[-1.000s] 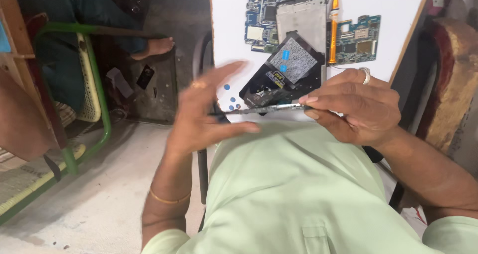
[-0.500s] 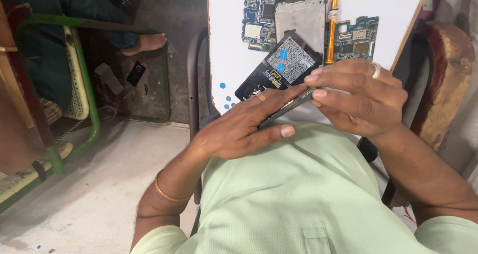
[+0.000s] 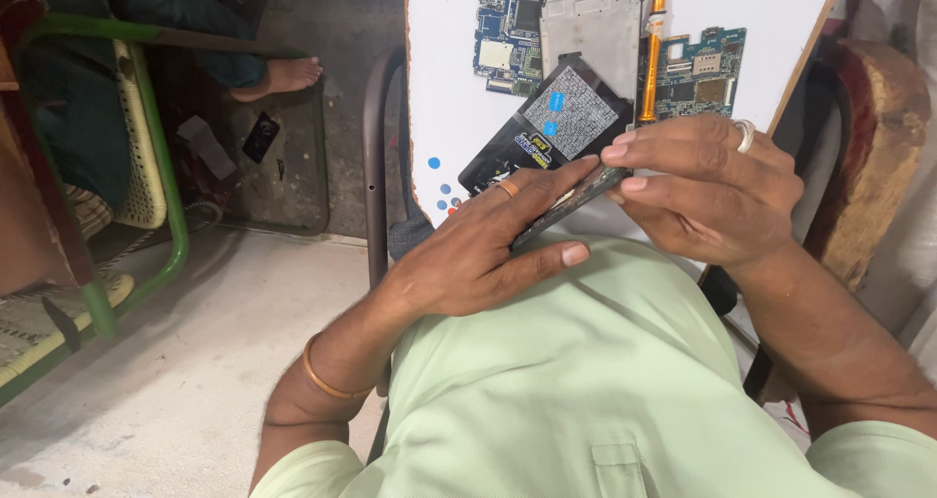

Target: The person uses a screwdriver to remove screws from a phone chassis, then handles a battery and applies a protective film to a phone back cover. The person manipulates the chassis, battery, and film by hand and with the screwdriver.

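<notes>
**Both hands on a thin phone part at the board's near edge**

Chair (image 3: 146, 156), green frame, far left: cut off by the frame edge, seat half hidden. Behind it a second person, only a bare foot (image 3: 283, 73) and dark trouser leg visible, top left. Small dark objects on the floor (image 3: 195, 361) near the foot, too small to tell. Bare concrete floor lower left is the open room.

Left hand (image 3: 478, 249): fingers stretched long and close together, laid flat along the part (image 3: 571, 200), thumb out toward the shirt. Ring on one finger, bangle at the wrist. The part is a thin dark slab seen edge-on, mostly hidden under both hands; exact kind hard to make out. It sits over the lap, just at the white board (image 3: 439, 98)'s near edge.

On the board: black battery (image 3: 547, 132) with grey label and blue stickers, lower end covered by the left fingers. Above it a grey frame (image 3: 590, 34) lying on a blue circuit board (image 3: 503, 29), cut off at top. Orange screwdriver (image 3: 649, 63) upright beside it, tip behind the right hand. Second circuit board (image 3: 698, 68) right of that.

Right hand (image 3: 708, 190): fingers curled, pinching the part's right end from above; ring visible. Board's right edge slants close to a wooden armrest (image 3: 878, 146), little room there.
</notes>
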